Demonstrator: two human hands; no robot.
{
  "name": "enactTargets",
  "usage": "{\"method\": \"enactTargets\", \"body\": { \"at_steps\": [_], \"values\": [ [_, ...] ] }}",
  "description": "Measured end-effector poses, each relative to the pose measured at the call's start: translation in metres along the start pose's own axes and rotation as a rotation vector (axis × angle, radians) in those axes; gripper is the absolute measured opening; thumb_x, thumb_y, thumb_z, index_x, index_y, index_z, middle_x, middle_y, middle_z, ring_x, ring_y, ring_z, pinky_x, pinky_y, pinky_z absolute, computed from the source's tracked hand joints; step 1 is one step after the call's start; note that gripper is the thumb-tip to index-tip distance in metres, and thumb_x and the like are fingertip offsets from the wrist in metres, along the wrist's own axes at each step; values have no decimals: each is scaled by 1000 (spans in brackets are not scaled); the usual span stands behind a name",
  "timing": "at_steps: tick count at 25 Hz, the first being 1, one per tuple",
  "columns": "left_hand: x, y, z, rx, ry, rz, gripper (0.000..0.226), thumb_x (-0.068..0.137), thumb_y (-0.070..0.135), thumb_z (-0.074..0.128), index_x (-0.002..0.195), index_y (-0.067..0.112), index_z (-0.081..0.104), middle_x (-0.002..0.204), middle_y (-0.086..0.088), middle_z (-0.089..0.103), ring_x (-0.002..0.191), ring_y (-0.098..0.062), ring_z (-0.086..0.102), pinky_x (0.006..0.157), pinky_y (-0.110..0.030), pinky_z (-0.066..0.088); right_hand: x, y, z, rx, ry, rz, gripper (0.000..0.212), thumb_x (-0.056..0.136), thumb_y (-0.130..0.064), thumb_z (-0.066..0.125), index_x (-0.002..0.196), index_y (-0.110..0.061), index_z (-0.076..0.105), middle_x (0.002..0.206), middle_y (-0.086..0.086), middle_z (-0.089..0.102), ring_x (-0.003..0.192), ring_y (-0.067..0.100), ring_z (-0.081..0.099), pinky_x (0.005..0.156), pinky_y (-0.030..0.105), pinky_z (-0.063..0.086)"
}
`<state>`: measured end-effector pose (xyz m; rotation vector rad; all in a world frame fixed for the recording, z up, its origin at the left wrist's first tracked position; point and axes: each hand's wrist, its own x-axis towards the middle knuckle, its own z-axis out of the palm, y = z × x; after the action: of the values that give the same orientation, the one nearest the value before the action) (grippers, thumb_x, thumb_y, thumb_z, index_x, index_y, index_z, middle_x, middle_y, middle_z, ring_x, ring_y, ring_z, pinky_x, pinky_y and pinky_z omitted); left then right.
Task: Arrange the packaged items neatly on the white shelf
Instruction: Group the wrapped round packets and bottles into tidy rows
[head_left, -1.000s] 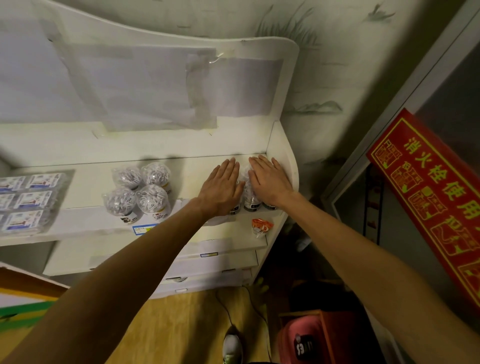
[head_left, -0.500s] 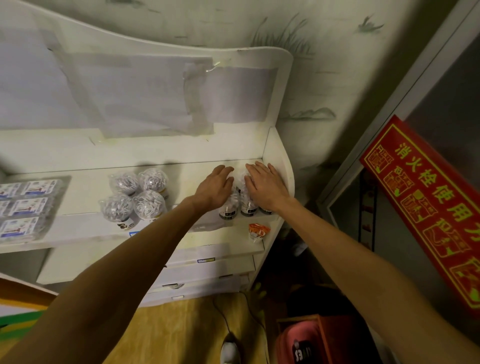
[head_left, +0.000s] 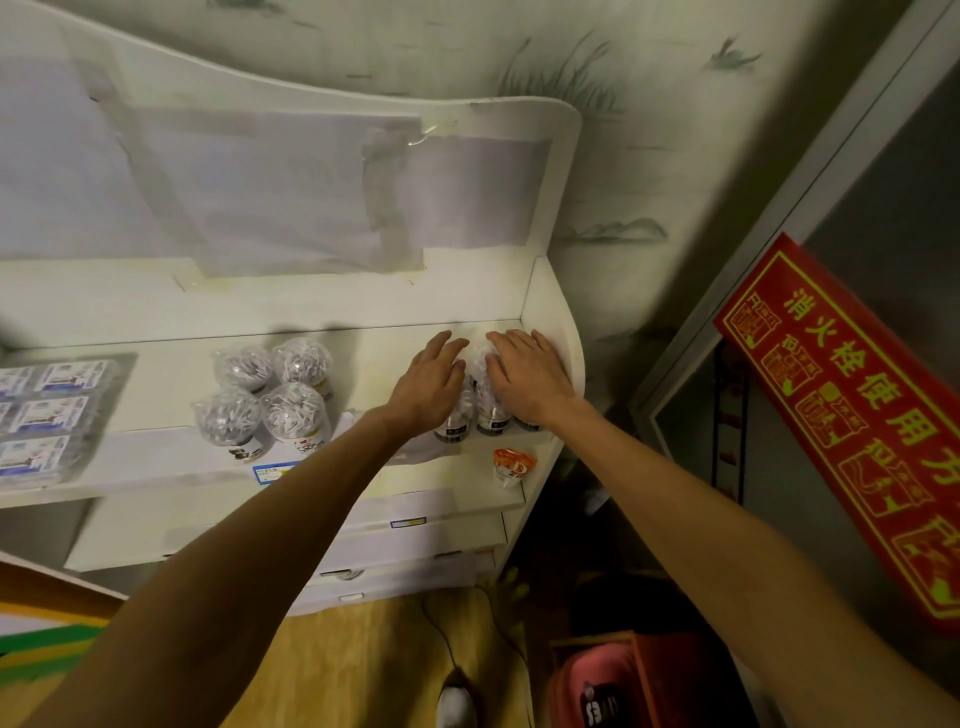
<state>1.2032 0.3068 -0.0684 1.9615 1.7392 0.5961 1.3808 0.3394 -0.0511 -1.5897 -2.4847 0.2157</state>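
Note:
On the white shelf (head_left: 156, 462), at its right end, stands a cluster of small clear jars of cotton swabs (head_left: 475, 410) with dark labels. My left hand (head_left: 428, 382) lies over the left side of the cluster, fingers loosely bent across the tops. My right hand (head_left: 524, 379) covers the right side, flat, fingers pointing to the back wall. Both hide most of the jars. Further left stands a second group of several domed swab jars (head_left: 270, 400). Flat blue-and-white packs (head_left: 47, 415) lie at the far left.
A small orange-and-white packet (head_left: 511, 465) lies at the shelf's front right corner. The shelf's side panel (head_left: 561, 332) is right beside my right hand. Lower shelves step out below. A red sign with yellow characters (head_left: 852, 415) leans at the right; a red crate (head_left: 623, 686) sits on the floor.
My left hand's fingers have curled from flat to loosely bent over the jars. Both hands stay on the right cluster; the camera has tilted slightly.

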Motion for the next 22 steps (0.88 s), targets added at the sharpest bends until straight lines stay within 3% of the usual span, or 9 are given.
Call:
{"method": "enactTargets", "body": {
  "at_steps": [5, 13, 19, 22],
  "values": [
    [0, -1, 0, 7, 7, 12, 45, 107, 35, 25, 149, 25, 37, 163, -4, 22, 145, -28, 31, 114, -44, 33, 1, 1, 0, 27, 7, 7, 49, 106, -39, 29, 147, -15, 43, 150, 6, 49, 141, 21, 39, 124, 41, 15],
    [2, -3, -9, 144, -19, 54, 48, 107, 41, 24, 153, 29, 31, 164, -3, 21, 146, -29, 28, 115, -48, 33, 0, 2, -5, 8, -38, -5, 51, 107, -40, 26, 150, -14, 38, 155, 6, 43, 146, 21, 31, 124, 41, 12],
    [-6, 12, -20, 211, 181, 108, 51, 107, 45, 25, 150, 22, 38, 161, -4, 29, 144, -25, 33, 114, -42, 33, 4, 3, -10, 113, -12, 48, 56, 107, -45, 28, 156, -16, 29, 162, 5, 30, 152, 21, 20, 125, 42, 7],
    [-12, 9, -21, 258, 161, 125, 55, 106, 46, 24, 154, 18, 30, 163, -6, 22, 148, -25, 26, 117, -41, 26, 0, 3, -8, 39, -34, 18, 58, 107, -46, 25, 157, -15, 25, 164, 6, 25, 153, 21, 14, 125, 42, 7]
  ]
}}
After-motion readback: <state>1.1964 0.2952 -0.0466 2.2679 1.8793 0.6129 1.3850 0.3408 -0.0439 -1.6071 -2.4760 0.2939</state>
